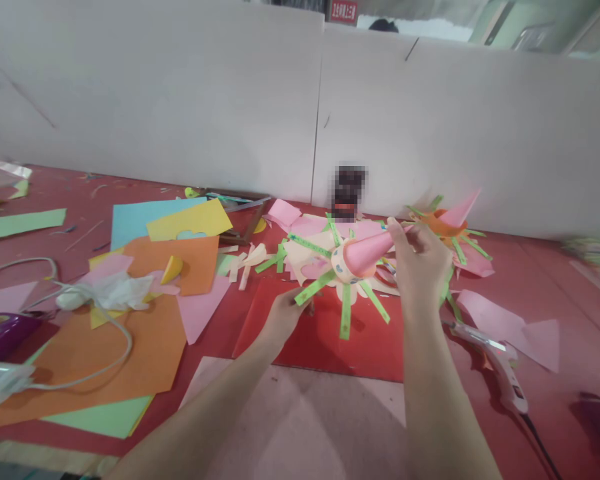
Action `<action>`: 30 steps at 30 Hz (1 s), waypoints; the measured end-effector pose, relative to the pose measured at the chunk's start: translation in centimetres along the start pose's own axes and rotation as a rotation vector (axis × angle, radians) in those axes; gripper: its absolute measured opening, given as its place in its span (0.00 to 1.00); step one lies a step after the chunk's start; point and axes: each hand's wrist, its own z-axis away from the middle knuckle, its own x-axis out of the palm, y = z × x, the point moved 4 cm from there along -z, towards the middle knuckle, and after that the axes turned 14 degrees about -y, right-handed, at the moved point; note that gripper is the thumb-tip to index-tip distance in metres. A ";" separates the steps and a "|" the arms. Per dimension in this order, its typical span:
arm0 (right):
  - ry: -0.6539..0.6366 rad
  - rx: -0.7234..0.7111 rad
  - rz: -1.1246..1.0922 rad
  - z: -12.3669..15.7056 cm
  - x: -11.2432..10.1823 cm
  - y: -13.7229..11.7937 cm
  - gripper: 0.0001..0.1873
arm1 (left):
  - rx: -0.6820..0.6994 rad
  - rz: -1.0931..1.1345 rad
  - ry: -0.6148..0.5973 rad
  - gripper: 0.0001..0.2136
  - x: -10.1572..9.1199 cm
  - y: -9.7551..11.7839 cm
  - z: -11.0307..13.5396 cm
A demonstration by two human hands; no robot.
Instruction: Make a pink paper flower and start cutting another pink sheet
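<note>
My left hand (280, 317) is closed on the lower left edge of a paper craft, gripping one of its green strips. The craft is a pink paper cone (367, 253) on a cream flower base with green strips (346, 320) sticking out all round. My right hand (420, 263) is closed in a pinch on the tip of the pink cone. The craft is held just above a red paper sheet (330, 340). A second craft with an orange centre and a pink cone (453, 223) lies behind my right hand.
Coloured paper sheets, orange (105, 353), yellow (190, 220), blue and pink, cover the left of the red table. A white glue gun (503, 367) lies at the right. A white cable (105, 313) and a purple device (0, 333) sit far left. White board walls (180, 100) stand behind.
</note>
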 end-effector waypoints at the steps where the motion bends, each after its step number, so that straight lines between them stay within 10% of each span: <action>1: 0.003 0.002 -0.003 0.1 0.1 -0.1 0.18 | 0.006 -0.025 -0.012 0.10 0.1 0.1 0.0; 30: -0.054 -0.100 0.084 0.7 1.8 -0.5 0.17 | 0.056 -0.014 0.054 0.08 0.5 1.6 0.9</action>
